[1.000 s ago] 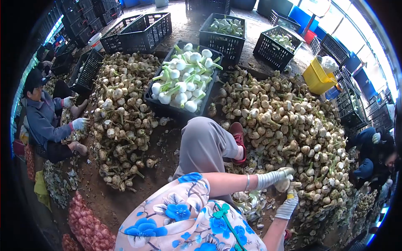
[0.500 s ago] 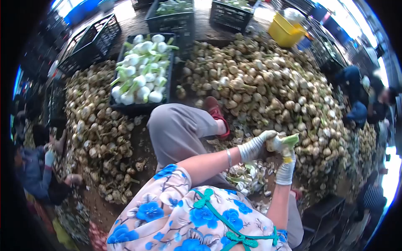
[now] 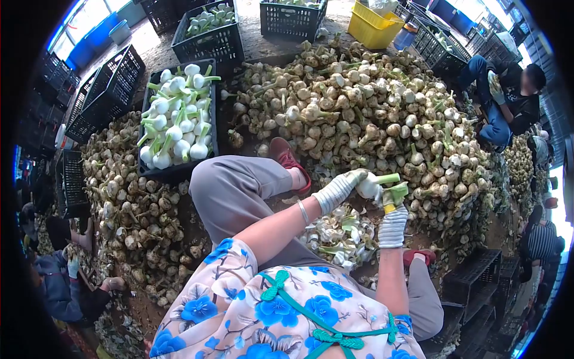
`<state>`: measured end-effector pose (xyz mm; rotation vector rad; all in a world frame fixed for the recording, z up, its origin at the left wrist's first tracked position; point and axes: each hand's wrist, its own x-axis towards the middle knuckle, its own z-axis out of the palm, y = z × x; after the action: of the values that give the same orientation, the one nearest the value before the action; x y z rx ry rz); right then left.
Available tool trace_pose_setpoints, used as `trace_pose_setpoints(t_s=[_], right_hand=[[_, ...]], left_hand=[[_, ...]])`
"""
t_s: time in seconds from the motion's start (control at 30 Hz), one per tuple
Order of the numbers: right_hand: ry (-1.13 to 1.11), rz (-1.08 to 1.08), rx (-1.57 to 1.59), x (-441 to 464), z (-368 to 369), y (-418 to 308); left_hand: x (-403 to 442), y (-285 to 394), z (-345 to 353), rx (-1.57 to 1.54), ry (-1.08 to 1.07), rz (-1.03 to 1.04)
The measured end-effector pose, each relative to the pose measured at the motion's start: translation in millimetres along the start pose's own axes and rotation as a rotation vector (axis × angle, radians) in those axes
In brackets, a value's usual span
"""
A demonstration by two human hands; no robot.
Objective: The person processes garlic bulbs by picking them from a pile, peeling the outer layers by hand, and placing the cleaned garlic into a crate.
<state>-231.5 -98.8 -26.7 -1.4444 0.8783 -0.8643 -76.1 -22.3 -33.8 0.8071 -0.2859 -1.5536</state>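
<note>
My left hand (image 3: 353, 179), in a whitish glove, is closed around a white garlic bulb (image 3: 367, 188) whose cut green stem points right. Close below it is my right hand (image 3: 391, 216), also gloved, with something yellow at its fingers. Its fingers are closed on a green piece of garlic stalk (image 3: 396, 192), beside the bulb's stem; whether the two pieces still join I cannot tell. Peeled garlic skins (image 3: 341, 236) lie on the ground below my hands. A black crate (image 3: 213, 122) of clean white garlic bulbs (image 3: 179, 116) stands beyond my left knee.
Heaps of unpeeled garlic (image 3: 353, 107) spread ahead and to the left (image 3: 134, 203). More black crates (image 3: 209, 45) and a yellow basket (image 3: 375, 27) stand at the back. Co-workers sit at right (image 3: 508, 99) and left (image 3: 57, 281). Dark crates (image 3: 472, 278) stand at lower right.
The view has shifted, so the scene sits differently in the frame. The bulb's stem and the green stalk piece now show apart, where they appeared as one before. Both hands remain close together.
</note>
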Motion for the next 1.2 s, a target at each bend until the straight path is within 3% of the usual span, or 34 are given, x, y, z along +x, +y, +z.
trace_pose_setpoints(t_s=[0.03,0.07,0.1,0.13,0.2,0.27,0.33,0.37,0.4,0.47,0.53,0.6,0.7,0.77,0.8,0.83,0.87,0.9,0.93,0.97,1.0,1.03,1.07,1.13,1.2], right_hand=[[-0.013,0.098,-0.034,1,4,-1],[-0.046,0.071,-0.135,-2,8,-4],[-0.035,-0.055,-0.233,-4,8,-1],[-0.027,-0.184,-0.331,-3,10,2],[0.035,-0.102,-0.215,7,10,-7],[0.056,-0.248,-0.643,32,-15,36],[0.03,-0.318,-0.759,37,-20,48],[0.005,-0.12,-0.393,32,-14,33],[-0.026,0.077,-0.029,26,-8,20],[-0.089,0.02,-0.022,20,-18,30],[-0.083,-0.053,-0.031,5,-17,18],[-0.186,-0.141,-0.231,-3,-10,8],[-0.096,-0.069,-0.228,1,-7,21],[0.013,0.019,-0.275,12,-12,30],[-0.05,-0.096,-0.579,14,-22,61],[-0.355,-0.185,-1.401,15,-37,99],[-0.684,-0.017,-1.426,9,-53,140],[-1.015,0.124,-1.365,2,-77,182],[-1.132,0.285,-1.4,-10,-49,96],[-1.049,0.22,-1.345,-8,-46,82],[-0.971,0.169,-1.283,-13,-45,80],[-0.836,0.134,-1.0,-6,-58,121],[-0.748,0.046,-0.928,-5,-41,80],[-0.521,0.327,-0.606,5,-22,45],[-0.338,0.057,-0.185,-5,20,-19]], left_hand=[[3,-8,5,0.175,0.113,0.215],[2,-14,13,0.349,0.226,0.425],[1,-12,12,0.404,0.171,0.537],[-4,-10,10,0.344,0.226,0.373],[-8,-4,9,0.287,0.149,0.29],[-18,3,13,0.268,-0.069,0.165],[-7,-8,1,0.239,-0.203,0.177],[-10,-3,3,0.195,-0.2,0.117],[-13,2,5,0.147,-0.194,0.058],[-7,-5,4,0.25,-0.062,0.316],[-5,-3,4,0.148,0.077,0.298],[-2,-5,3,0.114,0.184,0.3],[7,-14,-2,-0.047,0.331,0.304],[2,-12,-1,-0.127,0.256,0.292],[1,-7,0,-0.205,0.174,0.286],[1,-7,-2,-0.228,0.112,0.275],[-3,-4,3,-0.255,0.095,0.278],[-2,-1,-2,-0.299,0.056,0.257],[-1,0,-8,-0.347,0.024,0.235],[2,0,-6,-0.345,0.064,0.37],[5,0,-10,-0.461,0.143,0.297],[5,1,-13,-0.528,0.179,0.248],[4,6,-13,-0.588,0.208,0.209],[5,9,-10,-0.607,0.252,0.211],[10,6,-21,-0.613,0.236,0.185]])
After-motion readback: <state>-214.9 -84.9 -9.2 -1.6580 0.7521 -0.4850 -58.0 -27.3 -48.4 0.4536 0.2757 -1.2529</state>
